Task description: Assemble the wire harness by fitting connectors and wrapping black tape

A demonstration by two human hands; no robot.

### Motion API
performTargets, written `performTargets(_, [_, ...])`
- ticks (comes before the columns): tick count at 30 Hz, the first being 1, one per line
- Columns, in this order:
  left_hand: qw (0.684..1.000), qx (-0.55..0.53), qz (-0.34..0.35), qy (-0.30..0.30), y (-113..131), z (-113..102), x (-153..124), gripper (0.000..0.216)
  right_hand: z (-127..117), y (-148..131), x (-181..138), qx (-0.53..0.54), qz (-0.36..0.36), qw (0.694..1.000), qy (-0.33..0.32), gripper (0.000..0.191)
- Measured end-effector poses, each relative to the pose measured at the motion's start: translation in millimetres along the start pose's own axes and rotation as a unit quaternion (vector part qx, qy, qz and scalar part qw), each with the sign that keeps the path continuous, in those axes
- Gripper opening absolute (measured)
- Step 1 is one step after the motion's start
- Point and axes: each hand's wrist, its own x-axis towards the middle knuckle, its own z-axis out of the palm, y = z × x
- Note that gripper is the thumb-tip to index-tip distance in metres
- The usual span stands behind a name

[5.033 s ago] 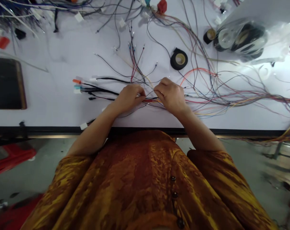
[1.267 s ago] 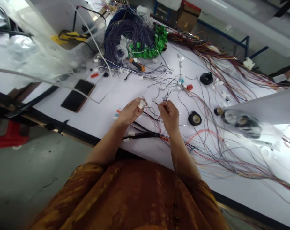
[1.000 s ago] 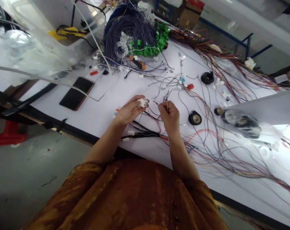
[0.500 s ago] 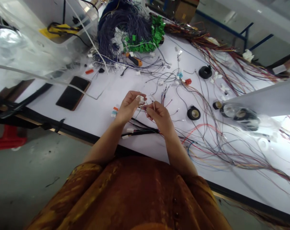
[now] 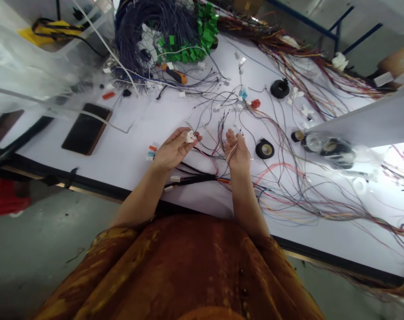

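Note:
My left hand (image 5: 171, 151) pinches a white plastic connector (image 5: 190, 137) between thumb and fingers, above the white table. A pink-red wire (image 5: 206, 155) runs out near the connector. To its right, my right hand (image 5: 238, 155) is turned palm up with its fingers curled around a thin pale wire (image 5: 231, 152). Small terminal ends show by its fingertips. Between and beyond the hands lie loose wires with bare terminals. Below them runs a black-sleeved wire harness (image 5: 198, 178) with white connectors at its left end.
A phone (image 5: 86, 129) lies at the left, near a clear plastic bin (image 5: 98, 40). Dark wire bundles with green connectors (image 5: 185, 53) are at the back, by an orange-black cutter (image 5: 175, 74). Black tape rolls (image 5: 265, 149) and long coloured wires (image 5: 322, 215) spread to the right.
My hands have moved apart. The right hand has drawn away to the right and turned palm up, while the left still holds the connector. The whole view has shifted slightly.

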Motion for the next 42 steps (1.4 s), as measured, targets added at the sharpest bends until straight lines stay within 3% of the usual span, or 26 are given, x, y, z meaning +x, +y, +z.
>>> performTargets(2, [1.0,0.01,0.003,0.002,-2.7,-1.3,1.9,0.015,-1.2,-1.3,-9.7,-0.035,-0.062,0.997,-0.004,0.02])
performTargets(4, [1.0,0.018,0.011,-0.005,-5.8,-2.6,3.7,0.022,5.0,-2.2,-26.4,-0.124,-0.142,0.981,-0.051,0.022])
performTargets(7, [0.999,0.017,0.04,0.001,-9.1,-3.8,5.9,0.021,19.9,1.3,-54.6,-0.303,-0.217,0.913,-0.165,0.021])
performTargets(9, [0.998,0.016,0.053,0.013,-10.1,-4.8,7.5,0.018,27.6,5.6,-67.9,-0.36,-0.233,0.879,-0.21,0.019])
performTargets(11, [0.998,0.013,0.059,0.025,-10.6,-6.5,9.4,0.016,30.9,8.2,-73.2,-0.339,-0.252,0.883,-0.202,0.02])
performTargets(17, [0.994,-0.001,0.077,0.075,-12.9,-12.2,13.8,0.022,21.4,-0.2,-61.8,-0.235,-0.337,0.909,-0.068,0.022])
performTargets(21, [0.992,0.013,0.096,0.079,-14.5,-10.7,12.8,0.023,16.8,0.5,-62.0,-0.239,-0.269,0.924,-0.13,0.019])
performTargets(25, [0.993,0.032,0.092,0.06,-13.4,-5.7,9.3,0.025,22.8,7.8,-62.0,-0.329,-0.222,0.901,-0.175,0.013])
performTargets(28, [0.995,0.038,0.08,0.044,-10.5,-2.8,6.8,0.025,30.1,9.0,-60.6,-0.398,-0.23,0.868,-0.189,0.011])
performTargets(34, [0.998,0.012,0.066,0.014,-6.0,0.6,3.8,0.022,37.1,8.0,-60.9,-0.519,-0.359,0.749,-0.203,0.014])
performTargets(42, [0.996,0.041,0.083,0.01,-5.9,2.2,2.2,0.022,38.7,10.1,-57.1,-0.585,-0.376,0.685,-0.22,0.018])
